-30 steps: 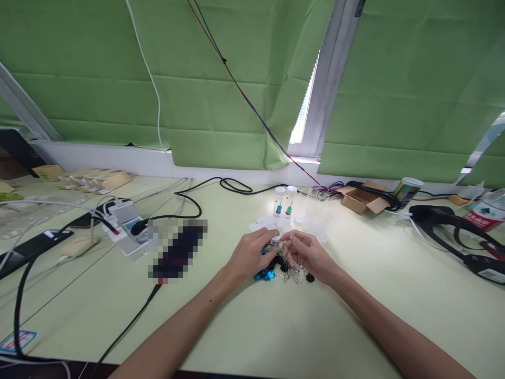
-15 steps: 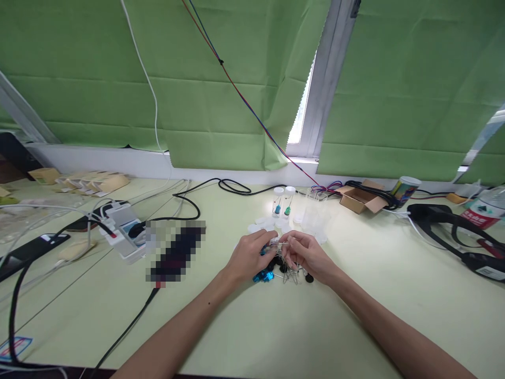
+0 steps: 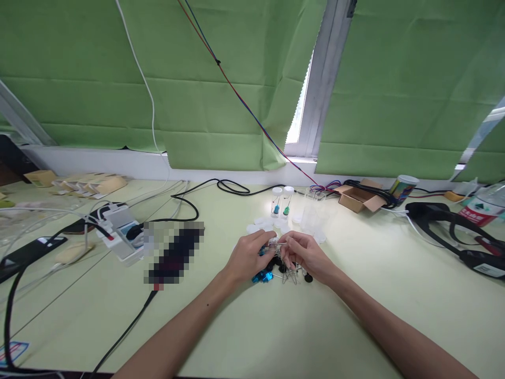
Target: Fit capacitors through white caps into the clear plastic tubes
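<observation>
My left hand (image 3: pixel 252 255) is closed, thumb and fingers pinched around something small that they mostly hide. From my right hand (image 3: pixel 306 253), also pinched, a thin metal piece (image 3: pixel 281 243) reaches across to the left fingertips. Under the hands lies a pile of small parts: shiny blue pieces (image 3: pixel 263 276), bent silver wires (image 3: pixel 290 277) and black round-ended pieces (image 3: pixel 308 277). Just behind stand two clear vials with white caps, one holding a blue-hubbed needle-like piece (image 3: pixel 276 209), the other a green-hubbed one (image 3: pixel 286 210).
Clear plastic cups (image 3: pixel 313 213) and white lids (image 3: pixel 260 223) sit behind the hands. To the right are an open cardboard box (image 3: pixel 361 199), a can (image 3: pixel 403 189) and a black headset (image 3: pixel 445 226). A white power strip (image 3: pixel 120 231) with cables and a pixelated dark object (image 3: pixel 175 258) lie left.
The camera view has shifted very slightly. Both hands keep the same pinched pose over the pile, with the thin metal piece still between them.
</observation>
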`<state>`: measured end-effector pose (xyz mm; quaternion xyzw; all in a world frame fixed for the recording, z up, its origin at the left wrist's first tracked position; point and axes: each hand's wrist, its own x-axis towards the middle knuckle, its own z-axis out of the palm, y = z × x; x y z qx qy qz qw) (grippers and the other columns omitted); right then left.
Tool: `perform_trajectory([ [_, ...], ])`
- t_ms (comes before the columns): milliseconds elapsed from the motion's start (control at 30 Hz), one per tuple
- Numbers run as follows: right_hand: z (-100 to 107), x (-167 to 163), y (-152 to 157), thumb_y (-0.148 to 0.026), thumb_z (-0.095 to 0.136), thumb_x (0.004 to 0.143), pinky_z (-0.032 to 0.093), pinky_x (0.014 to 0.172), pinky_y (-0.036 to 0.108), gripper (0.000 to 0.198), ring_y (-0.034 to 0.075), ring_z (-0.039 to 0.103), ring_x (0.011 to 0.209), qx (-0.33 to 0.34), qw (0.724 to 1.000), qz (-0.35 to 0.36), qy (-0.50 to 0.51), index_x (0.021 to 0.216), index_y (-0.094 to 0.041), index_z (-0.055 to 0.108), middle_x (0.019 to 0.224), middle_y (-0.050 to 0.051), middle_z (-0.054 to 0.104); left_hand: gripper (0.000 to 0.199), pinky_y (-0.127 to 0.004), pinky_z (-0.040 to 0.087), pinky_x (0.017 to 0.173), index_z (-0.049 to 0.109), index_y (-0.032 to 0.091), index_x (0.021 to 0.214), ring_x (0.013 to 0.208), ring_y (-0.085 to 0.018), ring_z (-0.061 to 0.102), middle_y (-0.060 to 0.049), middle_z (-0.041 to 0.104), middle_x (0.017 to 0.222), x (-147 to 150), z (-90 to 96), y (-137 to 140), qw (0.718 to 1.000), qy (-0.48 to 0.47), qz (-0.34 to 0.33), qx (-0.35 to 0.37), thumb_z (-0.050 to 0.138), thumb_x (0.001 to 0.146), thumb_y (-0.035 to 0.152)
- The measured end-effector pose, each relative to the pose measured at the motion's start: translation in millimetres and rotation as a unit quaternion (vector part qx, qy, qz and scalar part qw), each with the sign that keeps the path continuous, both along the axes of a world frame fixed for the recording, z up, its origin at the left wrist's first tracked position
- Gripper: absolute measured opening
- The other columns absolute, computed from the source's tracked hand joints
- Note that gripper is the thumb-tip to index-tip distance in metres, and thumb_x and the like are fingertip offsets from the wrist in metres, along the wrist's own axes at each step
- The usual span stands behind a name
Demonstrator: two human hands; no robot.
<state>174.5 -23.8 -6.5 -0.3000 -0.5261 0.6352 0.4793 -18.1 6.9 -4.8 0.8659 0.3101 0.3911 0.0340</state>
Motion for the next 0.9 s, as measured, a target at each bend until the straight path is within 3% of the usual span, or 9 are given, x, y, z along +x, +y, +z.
perform_trajectory([
  [900, -3.6, -1.0, -0.5, -0.055, 0.059, 0.09, 0.043, 0.048, 0.023, 0.041, 0.011, 0.06, 0.053, 0.013, 1.0, 0.002, -0.021, 0.084, -0.015, 0.064, 0.07, 0.003, 0.065, 0.021, -0.023, 0.046, 0.061, 0.064, 0.019, 0.1, 0.063, -0.012, 0.056, -0.001, 0.063, 0.075, -0.6, -5.2, 2.6, 1.0, -0.012, 0.0, 0.01, 0.056, 0.082, 0.014],
])
